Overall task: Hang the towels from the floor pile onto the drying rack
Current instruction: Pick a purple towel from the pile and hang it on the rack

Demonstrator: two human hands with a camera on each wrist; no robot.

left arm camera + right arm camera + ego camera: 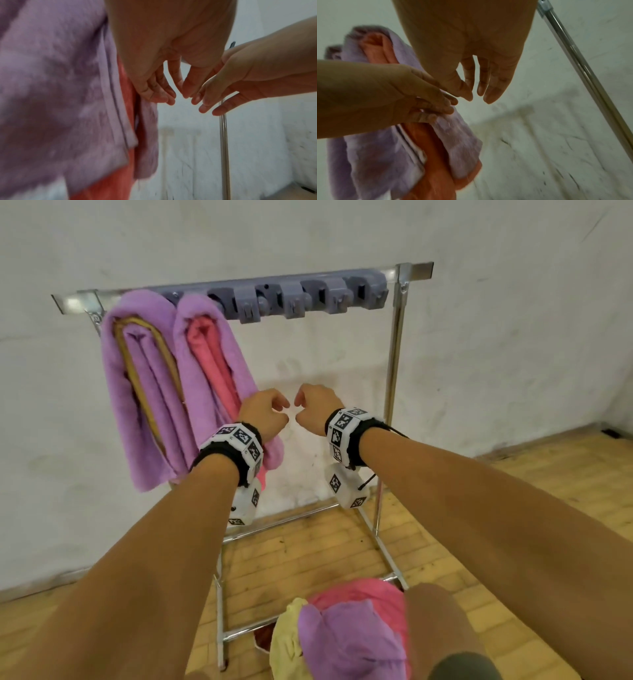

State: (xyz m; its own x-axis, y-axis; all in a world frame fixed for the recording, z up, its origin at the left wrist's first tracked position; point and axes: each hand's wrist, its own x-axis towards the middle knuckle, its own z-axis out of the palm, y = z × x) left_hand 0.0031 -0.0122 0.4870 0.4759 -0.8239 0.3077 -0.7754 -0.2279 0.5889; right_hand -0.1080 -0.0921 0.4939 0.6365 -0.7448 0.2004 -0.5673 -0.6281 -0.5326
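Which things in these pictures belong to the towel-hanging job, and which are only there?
Job: drying rack; two hung towel bundles; floor pile; left hand; right hand, both empty.
Only there: grey clip holder; white wall; wooden floor.

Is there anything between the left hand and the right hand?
No. In the head view only bare wall shows between the left hand and the right hand; both hold nothing.

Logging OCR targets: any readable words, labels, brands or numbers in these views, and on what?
None readable.
Wrist bands on the left hand and right hand: black-and-white square marker patterns only, no letters or digits.
Hung towels, drying rack, floor pile: no text visible.
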